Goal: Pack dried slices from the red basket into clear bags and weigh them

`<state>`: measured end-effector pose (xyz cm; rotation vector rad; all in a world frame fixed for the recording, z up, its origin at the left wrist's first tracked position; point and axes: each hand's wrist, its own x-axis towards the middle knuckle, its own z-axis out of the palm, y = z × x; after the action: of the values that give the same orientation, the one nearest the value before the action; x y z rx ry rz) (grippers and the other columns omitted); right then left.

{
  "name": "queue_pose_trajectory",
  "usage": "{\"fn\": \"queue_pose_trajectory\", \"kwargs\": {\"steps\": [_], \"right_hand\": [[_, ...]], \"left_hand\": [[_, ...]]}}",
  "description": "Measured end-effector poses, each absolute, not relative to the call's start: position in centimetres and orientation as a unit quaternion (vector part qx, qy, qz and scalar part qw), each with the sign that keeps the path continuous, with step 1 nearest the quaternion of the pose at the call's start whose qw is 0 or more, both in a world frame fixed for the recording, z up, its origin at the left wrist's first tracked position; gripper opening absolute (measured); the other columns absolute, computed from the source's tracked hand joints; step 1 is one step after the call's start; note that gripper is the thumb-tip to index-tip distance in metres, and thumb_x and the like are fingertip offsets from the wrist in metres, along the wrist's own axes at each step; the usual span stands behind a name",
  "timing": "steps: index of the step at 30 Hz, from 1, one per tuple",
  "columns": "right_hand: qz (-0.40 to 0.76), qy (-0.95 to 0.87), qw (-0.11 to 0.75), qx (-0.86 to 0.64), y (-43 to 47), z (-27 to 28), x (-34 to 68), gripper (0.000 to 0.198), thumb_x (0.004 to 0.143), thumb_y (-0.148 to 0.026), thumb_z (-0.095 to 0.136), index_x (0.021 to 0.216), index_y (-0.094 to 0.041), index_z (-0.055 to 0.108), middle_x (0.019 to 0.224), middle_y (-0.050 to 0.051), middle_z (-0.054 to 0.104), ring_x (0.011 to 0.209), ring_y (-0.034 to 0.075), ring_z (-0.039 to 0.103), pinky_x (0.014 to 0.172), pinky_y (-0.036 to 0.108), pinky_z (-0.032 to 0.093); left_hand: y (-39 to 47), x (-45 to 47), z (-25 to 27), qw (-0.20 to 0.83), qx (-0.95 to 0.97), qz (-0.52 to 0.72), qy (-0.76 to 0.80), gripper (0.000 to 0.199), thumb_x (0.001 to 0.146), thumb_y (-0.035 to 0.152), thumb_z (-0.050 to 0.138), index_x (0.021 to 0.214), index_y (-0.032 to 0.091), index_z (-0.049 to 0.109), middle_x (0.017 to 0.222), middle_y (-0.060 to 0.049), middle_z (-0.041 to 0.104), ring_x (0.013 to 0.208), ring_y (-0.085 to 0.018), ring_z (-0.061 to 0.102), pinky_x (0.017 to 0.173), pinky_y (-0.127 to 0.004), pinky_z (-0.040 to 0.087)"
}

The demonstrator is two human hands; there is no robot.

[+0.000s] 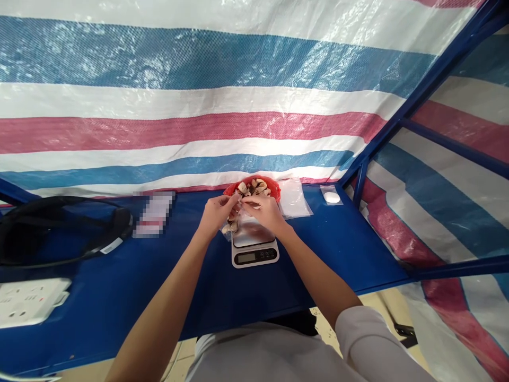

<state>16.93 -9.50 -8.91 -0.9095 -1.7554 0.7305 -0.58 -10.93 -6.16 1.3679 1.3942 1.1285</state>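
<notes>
My left hand (218,212) and my right hand (265,211) meet above a small kitchen scale (254,237), fingertips pinched close together. Between them they hold the top of a clear plastic bag (227,231), which hangs below my left hand at the scale's left edge. Pale and brown pieces, like dried mushroom slices, show inside it. Just behind my hands stands a red basket (277,190) heaped with more mushroom-like pieces (254,187). My fingers hide much of the bag's upper part.
Flat clear bags (295,199) lie right of the basket, and a white object in a small bag (331,197) farther right. At left are a pixelated packet (155,214), a black headset (63,233) and a power strip (32,302). Striped sheeting (191,127) and blue frame bars (397,127) enclose the blue table (159,297).
</notes>
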Motion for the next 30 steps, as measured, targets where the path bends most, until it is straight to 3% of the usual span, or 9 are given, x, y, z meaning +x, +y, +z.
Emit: {"fn": "queue_pose_trajectory", "kwargs": {"steps": [7,10,15,24,30], "right_hand": [[0.266,-0.761,0.482,-0.343,-9.5,-8.8,17.0,0.023,0.092,-0.032,0.065,0.1,-0.019,0.082,0.098,0.007,0.081,0.088,0.021,0.077,0.081,0.03,0.066],[0.345,-0.726,0.474,-0.36,-9.3,-8.9,17.2,0.028,0.088,-0.041,0.072,0.103,-0.019,0.082,0.099,0.006,0.081,0.09,0.022,0.077,0.083,0.032,0.066],[0.524,-0.632,0.416,-0.391,-8.3,-8.5,17.4,0.047,0.083,-0.059,0.073,0.106,-0.02,0.081,0.097,0.005,0.08,0.088,0.024,0.076,0.067,0.031,0.067],[0.541,-0.628,0.399,-0.392,-7.4,-8.1,16.1,0.037,0.078,-0.048,0.08,0.098,-0.017,0.083,0.079,0.003,0.076,0.069,0.017,0.072,0.068,0.029,0.064],[0.53,-0.638,0.393,-0.396,-6.9,-8.5,16.2,0.029,0.08,-0.043,0.076,0.091,-0.017,0.082,0.074,0.003,0.075,0.067,0.017,0.071,0.066,0.028,0.062]], "left_hand": [[-10.1,-1.1,-5.7,0.518,0.504,0.427,0.543,0.046,0.065,0.057,0.084,0.065,0.013,0.072,0.06,-0.005,0.069,0.053,-0.014,0.06,0.056,-0.026,0.05],[-10.0,-1.5,-5.9,0.551,0.476,0.432,0.533,0.044,0.061,0.053,0.088,0.068,0.013,0.073,0.064,-0.005,0.071,0.056,-0.014,0.062,0.059,-0.027,0.051],[-9.9,-1.7,-6.1,0.597,0.416,0.451,0.518,0.043,0.058,0.048,0.092,0.073,0.012,0.074,0.069,-0.007,0.074,0.062,-0.016,0.067,0.065,-0.029,0.056],[-10.1,-1.9,-5.7,0.536,0.439,0.479,0.538,0.04,0.06,0.048,0.089,0.077,0.013,0.077,0.07,-0.006,0.075,0.067,-0.019,0.071,0.071,-0.032,0.06],[-10.1,-2.1,-5.4,0.501,0.496,0.464,0.537,0.032,0.065,0.045,0.085,0.074,0.014,0.078,0.067,-0.004,0.073,0.061,-0.016,0.066,0.066,-0.029,0.057]]}}
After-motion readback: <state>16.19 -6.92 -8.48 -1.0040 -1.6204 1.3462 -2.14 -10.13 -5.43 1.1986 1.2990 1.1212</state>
